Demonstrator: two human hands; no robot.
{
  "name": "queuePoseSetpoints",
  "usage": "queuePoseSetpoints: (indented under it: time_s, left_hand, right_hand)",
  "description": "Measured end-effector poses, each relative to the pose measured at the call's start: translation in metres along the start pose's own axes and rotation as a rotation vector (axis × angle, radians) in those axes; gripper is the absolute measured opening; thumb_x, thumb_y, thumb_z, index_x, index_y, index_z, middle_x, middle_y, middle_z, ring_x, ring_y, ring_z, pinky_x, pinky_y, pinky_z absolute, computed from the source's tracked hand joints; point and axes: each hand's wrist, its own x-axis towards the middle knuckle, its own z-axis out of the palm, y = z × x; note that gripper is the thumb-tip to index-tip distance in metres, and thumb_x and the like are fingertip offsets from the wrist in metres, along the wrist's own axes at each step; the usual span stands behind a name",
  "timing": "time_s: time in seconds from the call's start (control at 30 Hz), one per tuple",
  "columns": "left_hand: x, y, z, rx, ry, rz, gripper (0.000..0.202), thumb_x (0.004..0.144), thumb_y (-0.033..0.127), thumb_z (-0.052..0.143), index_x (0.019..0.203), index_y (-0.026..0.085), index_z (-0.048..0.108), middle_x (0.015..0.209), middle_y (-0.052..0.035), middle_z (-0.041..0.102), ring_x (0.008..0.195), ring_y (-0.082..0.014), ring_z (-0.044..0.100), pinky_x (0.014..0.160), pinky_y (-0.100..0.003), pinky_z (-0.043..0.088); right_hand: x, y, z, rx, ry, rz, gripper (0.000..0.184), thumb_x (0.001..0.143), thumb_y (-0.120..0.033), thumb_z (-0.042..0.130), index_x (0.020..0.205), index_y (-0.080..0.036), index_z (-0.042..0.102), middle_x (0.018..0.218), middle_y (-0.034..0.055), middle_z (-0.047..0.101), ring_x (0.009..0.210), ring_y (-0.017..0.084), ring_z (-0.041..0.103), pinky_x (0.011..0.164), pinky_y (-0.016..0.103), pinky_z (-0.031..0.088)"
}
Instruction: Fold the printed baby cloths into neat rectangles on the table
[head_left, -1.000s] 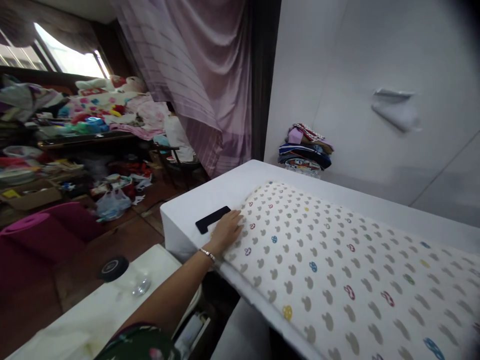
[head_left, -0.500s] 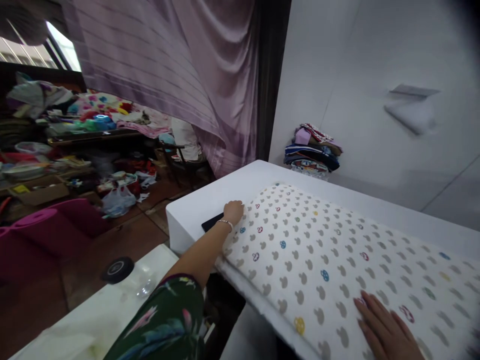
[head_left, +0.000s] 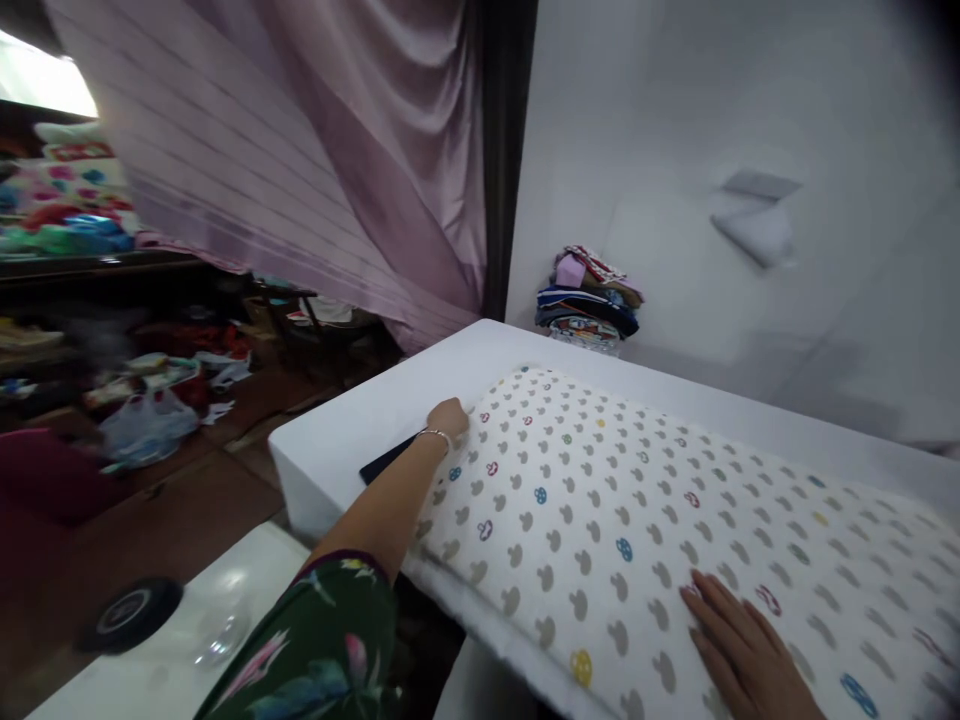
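Note:
A white cloth (head_left: 600, 500) printed with grey shapes and small coloured mushrooms lies spread on a white table (head_left: 390, 400). Its near side hangs over the table's edge, and that edge looks thick and fluffy. At the cloth's far left edge, my left hand (head_left: 448, 420) is closed on it, with the fingertips hidden. A dark flat object (head_left: 388, 458) lies under my left wrist. My right hand (head_left: 742, 640) rests palm down on the cloth near the front, fingers stretched out.
A stack of folded clothes (head_left: 589, 300) stands by the wall behind the table. A pink curtain (head_left: 337, 180) hangs at the back left. Lower left, a white surface (head_left: 165, 660) carries a black round object (head_left: 131, 615) and a clear container (head_left: 221, 635). Plastic bags (head_left: 146, 425) lie on the floor.
My view has turned to the right, so the room slides left in the picture. Both hands stay at about the same places on the cloth.

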Motion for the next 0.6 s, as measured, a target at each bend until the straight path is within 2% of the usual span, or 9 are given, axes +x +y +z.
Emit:
queuePoseSetpoints:
  time_s: [0.07,0.13,0.3,0.43,0.5,0.6]
  left_hand:
    - [-0.001,0.002,-0.001,0.008,0.025,-0.028,0.030,0.087,0.019,0.049,0.113,0.007,0.056,0.116,-0.0215,0.059,0.107,-0.0291,0.058,0.082,-0.036,0.047]
    - [-0.001,0.005,-0.003,0.014,0.040,-0.039,0.034,0.083,0.014,0.046,0.114,0.006,0.055,0.117,-0.0247,0.059,0.107,-0.0308,0.058,0.080,-0.036,0.046]
    - [-0.001,0.006,-0.005,0.020,0.041,0.009,0.037,0.080,0.019,0.045,0.115,0.008,0.053,0.114,-0.0228,0.062,0.103,-0.0290,0.061,0.075,-0.034,0.046]
    - [-0.003,0.005,-0.008,0.051,0.023,0.043,0.029,0.076,0.021,0.049,0.102,0.012,0.061,0.111,-0.0204,0.064,0.100,-0.0302,0.061,0.072,-0.034,0.046]
    - [-0.004,0.005,-0.009,0.066,0.036,0.052,0.029,0.077,0.021,0.048,0.101,0.014,0.061,0.110,-0.0200,0.064,0.100,-0.0309,0.061,0.072,-0.036,0.046]
    - [-0.007,0.005,-0.012,0.045,0.032,0.062,0.033,0.081,0.035,0.045,0.100,0.015,0.061,0.108,-0.0181,0.065,0.099,-0.0310,0.061,0.071,-0.035,0.045]
  right_hand:
    - [0.002,-0.005,-0.003,-0.035,-0.036,-0.004,0.045,0.091,-0.047,0.041,0.131,-0.031,0.053,0.143,0.0014,0.042,0.129,0.026,0.042,0.105,0.048,0.037]
    - [0.005,-0.011,-0.007,-0.057,-0.070,0.026,0.044,0.092,-0.046,0.040,0.132,-0.031,0.052,0.144,0.0019,0.041,0.131,0.026,0.040,0.106,0.049,0.035]
    - [0.012,-0.026,-0.021,-0.026,-0.160,0.102,0.044,0.094,-0.045,0.038,0.133,-0.031,0.050,0.146,0.0018,0.038,0.134,0.025,0.035,0.110,0.050,0.029]
    - [0.014,-0.032,-0.028,0.019,-0.157,0.121,0.044,0.095,-0.043,0.037,0.135,-0.030,0.049,0.146,0.0027,0.038,0.135,0.025,0.034,0.111,0.050,0.026]
    - [0.015,-0.033,-0.030,0.029,-0.144,0.120,0.044,0.095,-0.042,0.036,0.135,-0.030,0.049,0.146,0.0030,0.038,0.135,0.024,0.034,0.111,0.050,0.026]
    - [0.016,-0.034,-0.031,0.021,-0.143,0.120,0.043,0.095,-0.042,0.035,0.134,-0.029,0.050,0.145,0.0034,0.039,0.134,0.024,0.034,0.111,0.049,0.026]
